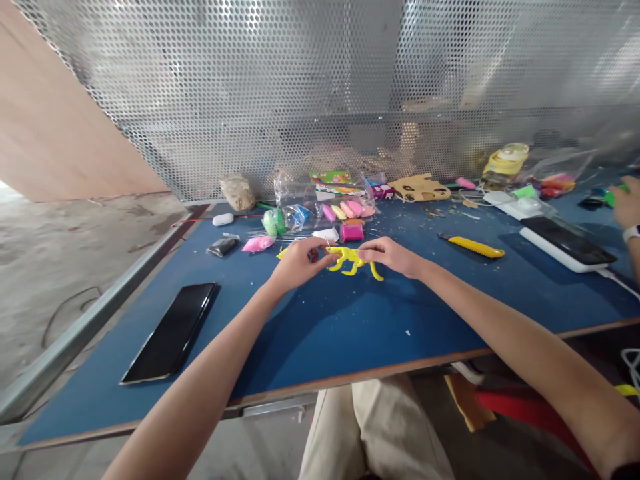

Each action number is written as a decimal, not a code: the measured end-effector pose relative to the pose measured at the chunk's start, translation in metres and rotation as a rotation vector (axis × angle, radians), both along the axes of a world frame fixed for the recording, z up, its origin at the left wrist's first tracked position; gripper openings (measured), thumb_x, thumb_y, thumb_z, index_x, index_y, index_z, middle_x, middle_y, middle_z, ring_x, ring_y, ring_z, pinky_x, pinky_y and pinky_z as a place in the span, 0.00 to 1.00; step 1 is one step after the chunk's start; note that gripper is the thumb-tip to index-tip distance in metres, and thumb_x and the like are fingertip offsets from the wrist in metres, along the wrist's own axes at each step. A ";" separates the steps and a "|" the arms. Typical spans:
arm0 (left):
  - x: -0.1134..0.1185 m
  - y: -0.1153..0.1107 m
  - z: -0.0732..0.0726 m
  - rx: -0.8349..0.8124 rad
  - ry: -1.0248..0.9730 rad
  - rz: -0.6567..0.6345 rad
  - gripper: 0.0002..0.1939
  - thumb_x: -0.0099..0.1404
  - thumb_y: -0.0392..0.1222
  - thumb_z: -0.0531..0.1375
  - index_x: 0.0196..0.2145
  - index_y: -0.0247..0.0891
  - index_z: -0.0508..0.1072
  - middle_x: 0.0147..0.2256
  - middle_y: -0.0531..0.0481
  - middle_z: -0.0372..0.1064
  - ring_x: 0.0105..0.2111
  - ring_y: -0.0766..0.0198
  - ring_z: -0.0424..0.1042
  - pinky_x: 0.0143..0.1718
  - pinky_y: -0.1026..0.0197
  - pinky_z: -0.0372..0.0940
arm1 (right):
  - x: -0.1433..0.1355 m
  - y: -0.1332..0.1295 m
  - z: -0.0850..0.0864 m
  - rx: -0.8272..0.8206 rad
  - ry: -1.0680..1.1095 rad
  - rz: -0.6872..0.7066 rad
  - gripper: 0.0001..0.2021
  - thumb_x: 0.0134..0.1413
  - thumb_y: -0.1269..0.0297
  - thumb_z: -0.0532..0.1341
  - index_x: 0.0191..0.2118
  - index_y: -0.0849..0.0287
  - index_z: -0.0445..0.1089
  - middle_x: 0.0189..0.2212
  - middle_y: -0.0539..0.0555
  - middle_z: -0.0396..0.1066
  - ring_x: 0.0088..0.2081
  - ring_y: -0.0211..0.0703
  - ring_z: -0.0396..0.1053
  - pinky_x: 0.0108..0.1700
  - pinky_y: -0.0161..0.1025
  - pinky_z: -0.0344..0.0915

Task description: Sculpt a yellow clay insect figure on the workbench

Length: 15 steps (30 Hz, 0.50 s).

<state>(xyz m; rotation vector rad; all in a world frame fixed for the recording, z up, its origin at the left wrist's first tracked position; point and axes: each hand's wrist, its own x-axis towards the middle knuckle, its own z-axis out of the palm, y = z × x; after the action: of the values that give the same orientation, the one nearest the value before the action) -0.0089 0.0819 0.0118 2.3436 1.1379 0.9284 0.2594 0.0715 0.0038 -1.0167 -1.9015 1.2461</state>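
A bright yellow clay animal figure (349, 255) with legs and a curved tail is held between both hands over the blue table (330, 333). My left hand (299, 261) is closed on its left end, thumb and fingers pinching it. My right hand (389, 256) grips its right end near the tail. Just behind the hands lie a magenta clay packet (351, 232) and a white piece (326, 235). A pink clay packet (258, 244) sits left of my left hand. The fingers cover parts of the figure.
A black phone (170, 333) lies at left. Right of my hands is a yellow box cutter (473, 246); farther right, a phone on a white power bank (565, 243). Clay packets (350, 209) line the perforated metal panel (300, 87). Another person's hand (627, 203) shows at far right.
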 end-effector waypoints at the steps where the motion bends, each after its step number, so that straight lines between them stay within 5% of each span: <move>1: 0.001 -0.001 0.000 -0.011 -0.007 0.004 0.21 0.66 0.56 0.64 0.47 0.37 0.81 0.33 0.49 0.78 0.25 0.68 0.65 0.29 0.64 0.61 | 0.000 0.000 -0.001 -0.025 0.030 0.001 0.20 0.58 0.44 0.66 0.38 0.58 0.81 0.33 0.52 0.77 0.37 0.42 0.71 0.40 0.37 0.64; 9: 0.002 -0.003 -0.002 -0.112 -0.022 -0.036 0.21 0.65 0.55 0.65 0.49 0.39 0.80 0.31 0.51 0.78 0.27 0.66 0.71 0.31 0.64 0.65 | 0.001 0.001 -0.005 -0.111 0.061 0.035 0.23 0.58 0.42 0.65 0.38 0.60 0.80 0.33 0.54 0.76 0.36 0.42 0.71 0.38 0.37 0.63; 15: 0.000 0.000 -0.007 -0.064 -0.061 -0.015 0.17 0.61 0.44 0.67 0.48 0.41 0.80 0.37 0.51 0.79 0.32 0.64 0.74 0.39 0.60 0.69 | -0.003 -0.008 0.005 0.270 -0.086 -0.066 0.22 0.57 0.46 0.67 0.49 0.57 0.78 0.41 0.55 0.78 0.37 0.44 0.71 0.39 0.41 0.66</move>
<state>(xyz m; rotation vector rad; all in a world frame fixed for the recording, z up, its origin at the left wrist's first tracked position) -0.0087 0.0821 0.0050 2.2540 1.1087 0.9375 0.2564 0.0635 0.0085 -0.9927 -2.0181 0.8916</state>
